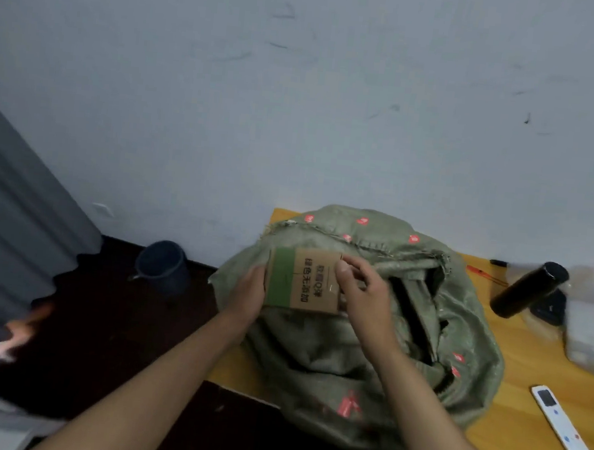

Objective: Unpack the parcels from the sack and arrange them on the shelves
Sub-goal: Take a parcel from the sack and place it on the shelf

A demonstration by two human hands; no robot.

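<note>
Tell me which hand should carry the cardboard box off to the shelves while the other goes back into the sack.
Probably the left hand: it grips the cardboard box along its green edge, away from the sack. The right hand holds the side nearest the sack's dark opening, so it is closer for reaching back in.

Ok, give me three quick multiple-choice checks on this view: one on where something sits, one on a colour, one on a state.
1. The white remote lies:
A. on the floor
B. on the yellow table, right of the sack
C. inside the sack

2. The band on the cardboard box is:
A. green
B. blue
C. red

3. The box is:
A. lying on the table
B. buried in the sack
C. held by both hands above the sack

Answers: 1 B, it rests on bare tabletop; 2 A, the green strip runs along its left side; 3 C, the left hand and right hand grip its sides.
</note>
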